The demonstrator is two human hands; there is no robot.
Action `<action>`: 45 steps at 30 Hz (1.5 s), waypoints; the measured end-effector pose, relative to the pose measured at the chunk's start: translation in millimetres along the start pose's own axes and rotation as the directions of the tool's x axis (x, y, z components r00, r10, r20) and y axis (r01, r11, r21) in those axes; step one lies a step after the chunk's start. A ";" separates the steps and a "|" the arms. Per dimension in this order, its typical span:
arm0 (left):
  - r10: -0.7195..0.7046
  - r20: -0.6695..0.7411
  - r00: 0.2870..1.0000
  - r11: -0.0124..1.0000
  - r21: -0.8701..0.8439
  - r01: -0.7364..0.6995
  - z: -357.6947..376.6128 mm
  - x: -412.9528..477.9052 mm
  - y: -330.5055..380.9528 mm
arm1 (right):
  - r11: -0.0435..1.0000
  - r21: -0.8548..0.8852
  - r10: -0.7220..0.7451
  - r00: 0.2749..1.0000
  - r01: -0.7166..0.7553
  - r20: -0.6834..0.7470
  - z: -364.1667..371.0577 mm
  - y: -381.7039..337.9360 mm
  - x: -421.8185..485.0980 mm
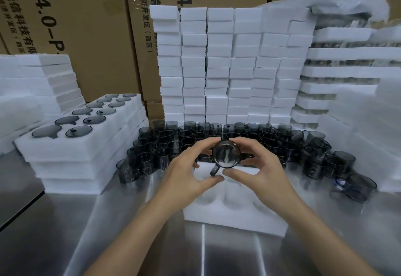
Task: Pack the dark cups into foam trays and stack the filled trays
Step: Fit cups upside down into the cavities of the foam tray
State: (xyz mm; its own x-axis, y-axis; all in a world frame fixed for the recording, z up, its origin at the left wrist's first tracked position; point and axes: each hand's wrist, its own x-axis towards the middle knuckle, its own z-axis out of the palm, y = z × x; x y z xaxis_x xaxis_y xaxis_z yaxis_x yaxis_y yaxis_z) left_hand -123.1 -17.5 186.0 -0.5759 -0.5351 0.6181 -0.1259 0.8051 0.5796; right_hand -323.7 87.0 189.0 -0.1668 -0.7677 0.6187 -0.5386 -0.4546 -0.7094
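Note:
A dark see-through cup (226,154) with a handle is held above the far end of a white foam tray (233,212) lying in front of me. My left hand (191,169) and my right hand (260,167) both grip the cup from its sides, its mouth or base turned toward me. The tray's round pockets nearest me hold nothing. Behind it, several loose dark cups (188,136) crowd the metal table (86,232). To the left a filled tray (71,143) tops a low stack of trays.
A tall wall of stacked white foam blocks (227,65) stands behind the cups. Cardboard boxes (86,25) rise at the back. More foam stacks (39,75) sit far left, and filled tray stacks (347,69) with foam sheeting at right.

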 end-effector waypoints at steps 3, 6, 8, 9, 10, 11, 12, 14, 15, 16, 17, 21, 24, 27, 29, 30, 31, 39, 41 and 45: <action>-0.020 0.020 1.000 0.998 -0.060 0.021 1.2 -1.1 -1.3 | 0.991 0.041 0.123 0.992 -0.124 0.036 1.5 -0.2 -1.7; -0.098 0.058 0.993 0.992 -0.076 0.103 3.0 -1.1 -8.0 | 0.965 0.064 0.247 0.963 -0.255 0.107 4.1 3.0 -2.0; -0.139 0.101 0.985 0.989 -0.043 0.144 2.2 -0.4 -14.1 | 0.960 0.037 0.274 0.956 -0.279 0.104 4.7 6.1 -0.9; -0.150 0.121 0.981 0.988 -0.019 0.153 0.8 0.1 -17.8 | 0.958 0.032 0.281 0.956 -0.284 0.078 3.5 7.6 0.5; -0.161 0.135 0.978 0.987 0.004 0.161 -1.1 1.0 -21.5 | 0.957 0.034 0.287 0.957 -0.288 0.045 0.9 9.4 2.0; -0.176 0.144 0.974 0.984 0.030 0.173 -3.1 1.4 -25.0 | 0.955 0.037 0.295 0.955 -0.295 0.015 -2.6 11.8 3.4; -0.197 0.158 0.968 0.980 0.061 0.190 -5.0 1.4 -28.9 | 0.952 0.034 0.305 0.952 -0.304 -0.009 -6.7 14.5 4.3; -0.250 0.219 0.943 0.966 0.129 0.226 -6.4 -0.4 -37.5 | 0.946 -0.025 0.322 0.946 -0.323 -0.038 -15.5 19.1 5.1; -0.278 0.259 0.925 0.957 0.158 0.244 -6.0 -1.6 -41.5 | 0.942 -0.064 0.327 0.944 -0.329 -0.041 -19.3 21.7 5.0; -0.309 0.299 0.903 0.948 0.172 0.268 -5.1 -2.7 -44.2 | 0.938 -0.092 0.333 0.942 -0.335 -0.036 -22.5 24.1 4.1; -0.334 0.328 0.884 0.941 0.167 0.294 -4.3 -3.6 -46.0 | 0.934 -0.110 0.340 0.940 -0.341 -0.029 -24.9 25.9 2.8; -0.334 0.323 0.886 0.943 0.127 0.309 -2.6 -2.9 -47.1 | 0.925 -0.195 0.332 0.943 -0.327 -0.007 -30.8 29.9 -0.1; -0.313 0.310 0.898 0.949 0.135 0.284 -1.8 -2.5 -46.9 | 0.923 -0.265 0.284 0.959 -0.279 -0.021 -32.5 30.7 -0.4; -0.307 0.308 0.900 0.950 0.151 0.273 -0.6 -3.0 -47.0 | 0.926 -0.268 0.269 0.963 -0.264 -0.018 -34.3 31.4 -0.3; -0.301 0.312 0.901 0.951 0.172 0.258 -0.7 -2.3 -47.3 | 0.934 -0.270 0.239 0.971 -0.236 -0.025 -37.0 31.9 1.8; -0.298 0.315 0.901 0.951 0.183 0.251 -0.8 -2.5 -47.6 | 0.937 -0.266 0.228 0.973 -0.226 -0.023 -38.7 32.2 2.3; -0.296 0.317 0.901 0.950 0.195 0.244 -0.8 -2.5 -48.0 | 0.938 -0.263 0.228 0.974 -0.224 -0.016 -40.4 32.5 3.1; -0.286 0.338 0.897 0.948 0.233 0.215 -1.4 -1.0 -56.0 | 0.949 -0.200 0.260 0.964 -0.243 0.063 -57.9 21.1 6.3; -0.283 0.340 0.897 0.949 0.233 0.212 -0.8 -0.8 -57.0 | 0.956 -0.175 0.256 0.962 -0.237 0.097 -62.6 19.8 6.0; -0.294 0.351 0.889 0.949 0.219 0.227 -1.3 -1.2 -56.6 | 0.948 -0.219 0.274 0.944 -0.232 0.186 -65.3 20.6 5.0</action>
State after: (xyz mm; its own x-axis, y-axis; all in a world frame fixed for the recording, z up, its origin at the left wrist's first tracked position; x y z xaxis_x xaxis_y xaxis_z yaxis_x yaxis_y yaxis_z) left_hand -114.3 -62.7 153.2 -0.7584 -0.6225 0.1932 -0.4270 0.6984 0.5744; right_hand -389.6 103.2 199.5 -0.1514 -0.9330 0.3265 -0.6526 -0.1537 -0.7419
